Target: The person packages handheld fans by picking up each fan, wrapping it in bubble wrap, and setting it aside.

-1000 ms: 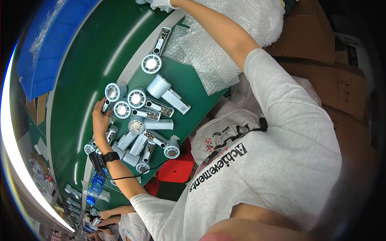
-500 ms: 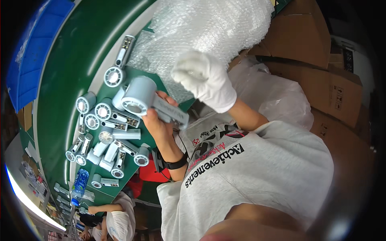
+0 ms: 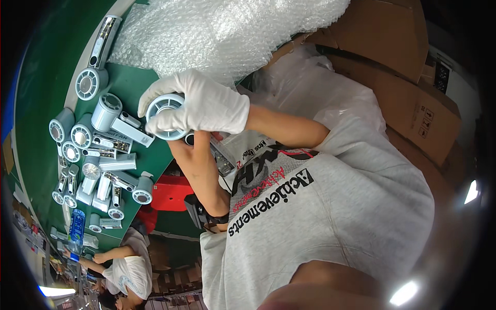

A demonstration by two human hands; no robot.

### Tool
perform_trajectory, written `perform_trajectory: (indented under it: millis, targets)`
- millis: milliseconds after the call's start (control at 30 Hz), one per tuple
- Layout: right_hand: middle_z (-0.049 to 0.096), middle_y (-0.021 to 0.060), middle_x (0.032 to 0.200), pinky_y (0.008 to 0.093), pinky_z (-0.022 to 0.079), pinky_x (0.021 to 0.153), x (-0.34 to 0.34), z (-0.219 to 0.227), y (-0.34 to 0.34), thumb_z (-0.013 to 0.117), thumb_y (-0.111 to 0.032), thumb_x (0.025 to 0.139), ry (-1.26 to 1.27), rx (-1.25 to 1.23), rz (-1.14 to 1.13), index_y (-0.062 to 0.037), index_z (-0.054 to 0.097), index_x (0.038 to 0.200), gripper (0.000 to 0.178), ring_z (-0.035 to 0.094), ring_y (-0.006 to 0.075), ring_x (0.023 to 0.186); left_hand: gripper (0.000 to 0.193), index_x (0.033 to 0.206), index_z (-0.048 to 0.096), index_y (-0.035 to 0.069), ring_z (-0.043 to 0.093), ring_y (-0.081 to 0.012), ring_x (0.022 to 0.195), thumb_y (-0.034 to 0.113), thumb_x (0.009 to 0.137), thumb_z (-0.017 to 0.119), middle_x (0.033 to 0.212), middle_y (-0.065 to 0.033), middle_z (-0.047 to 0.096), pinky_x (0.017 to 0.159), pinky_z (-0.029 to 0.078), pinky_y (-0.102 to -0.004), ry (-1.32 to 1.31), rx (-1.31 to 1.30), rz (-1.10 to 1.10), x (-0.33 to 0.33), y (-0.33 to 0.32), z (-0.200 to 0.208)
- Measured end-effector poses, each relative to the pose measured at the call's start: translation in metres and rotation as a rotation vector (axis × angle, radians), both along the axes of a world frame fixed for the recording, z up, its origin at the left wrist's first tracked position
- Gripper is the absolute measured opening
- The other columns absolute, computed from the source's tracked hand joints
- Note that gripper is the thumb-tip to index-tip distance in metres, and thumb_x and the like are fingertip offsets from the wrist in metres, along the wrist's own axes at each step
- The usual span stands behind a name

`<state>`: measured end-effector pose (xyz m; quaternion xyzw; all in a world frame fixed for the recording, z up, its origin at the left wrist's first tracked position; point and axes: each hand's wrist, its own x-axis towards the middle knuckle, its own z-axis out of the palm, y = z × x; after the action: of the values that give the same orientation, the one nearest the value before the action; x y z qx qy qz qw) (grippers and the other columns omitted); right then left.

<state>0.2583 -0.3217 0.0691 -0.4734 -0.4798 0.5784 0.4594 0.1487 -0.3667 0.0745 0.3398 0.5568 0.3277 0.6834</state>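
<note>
A pale blue-grey handheld fan (image 3: pixel 166 106) is in both my hands, its round slotted grille facing up. My right hand (image 3: pixel 209 103), in a white glove, is closed around the fan's round head, thumb and fingers on opposite sides of the rim. Bare and wearing a dark wristband, my left hand (image 3: pixel 190 152) is closed at the fan's handle, its fingers mostly hidden behind the glove. To the left, on the green table, lies another fan (image 3: pixel 107 114) with its handle slanting toward my hands. Several more fans (image 3: pixel 81 135) lie clustered beyond it, some with internal parts exposed along the handle.
Bubble wrap (image 3: pixel 206 39) covers the table's far side. One fan (image 3: pixel 93 77) lies apart near it. Cardboard boxes (image 3: pixel 413 111) and clear plastic sheeting (image 3: pixel 320 98) stand at the right. A blue-labelled bottle (image 3: pixel 77 225), a red box (image 3: pixel 173 194) and a co-worker (image 3: pixel 129 268) are lower left.
My gloved right hand has come left and down onto the fan's head and closed around it. The fan has turned and moved nearer the glove, still in my left hand. The view has shifted.
</note>
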Motion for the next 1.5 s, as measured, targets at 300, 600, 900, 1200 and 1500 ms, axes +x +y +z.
perform_trajectory:
  millis: [300, 600, 900, 1200, 1500]
  targets:
    - [0.062, 0.0052, 0.086, 0.0233, 0.046, 0.074, 0.004, -0.011, 0.007, 0.071, -0.025, 0.067, 0.614, -0.001, -0.065, -0.0073, 0.062, 0.092, 0.032, 0.057, 0.0123, 0.082, 0.065, 0.122, 0.034, -0.007, 0.053, -0.0178, 0.092, -0.007, 0.066, 0.068, 0.102, -0.0108, 0.048, 0.074, 0.045, -0.0266, -0.11, 0.264, 0.117, -0.003, -0.004, 0.017]
    - [0.061, 0.0043, 0.079, 0.0249, 0.046, 0.071, -0.011, 0.003, 0.005, 0.068, -0.024, 0.069, 0.057, -0.197, -0.093, -0.006, 0.061, 0.089, 0.028, 0.056, 0.0146, 0.082, 0.065, 0.122, 0.035, -0.009, 0.058, -0.0183, 0.084, -0.008, 0.065, 0.067, 0.098, -0.0106, 0.05, 0.07, 0.046, -0.024, -0.011, 0.141, 0.098, -0.022, 0.003, 0.029]
    - [0.061, 0.0078, 0.085, 0.0257, 0.047, 0.072, -0.004, -0.002, 0.01, 0.061, -0.028, 0.075, -0.05, -0.121, 0.182, -0.005, 0.06, 0.096, 0.031, 0.057, 0.0142, 0.081, 0.058, 0.118, 0.041, -0.012, 0.06, -0.0151, 0.074, -0.007, 0.065, 0.066, 0.092, -0.01, 0.051, 0.062, 0.045, -0.0206, -0.022, 0.052, 0.108, -0.041, 0.009, 0.029]
    - [0.06, 0.0087, 0.094, 0.0254, 0.046, 0.075, -0.002, 0.0, 0.018, 0.07, -0.023, 0.066, 0.249, -0.332, 0.311, -0.0045, 0.056, 0.108, 0.048, 0.057, 0.0149, 0.083, 0.059, 0.118, 0.042, -0.01, 0.058, -0.0128, 0.069, -0.008, 0.064, 0.066, 0.094, -0.0099, 0.05, 0.061, 0.045, -0.0201, 0.016, -0.052, 0.051, -0.063, 0.017, 0.035]
    - [0.058, 0.0096, 0.091, 0.0276, 0.047, 0.071, -0.026, 0.067, 0.03, 0.064, -0.02, 0.067, -0.412, 0.243, 0.334, -0.0091, 0.056, 0.104, 0.039, 0.057, 0.0175, 0.08, 0.057, 0.126, 0.037, -0.004, 0.055, -0.0156, 0.089, -0.004, 0.073, 0.06, 0.105, -0.0113, 0.051, 0.073, 0.044, -0.023, 0.14, 0.395, 0.122, -0.086, -0.003, 0.031]
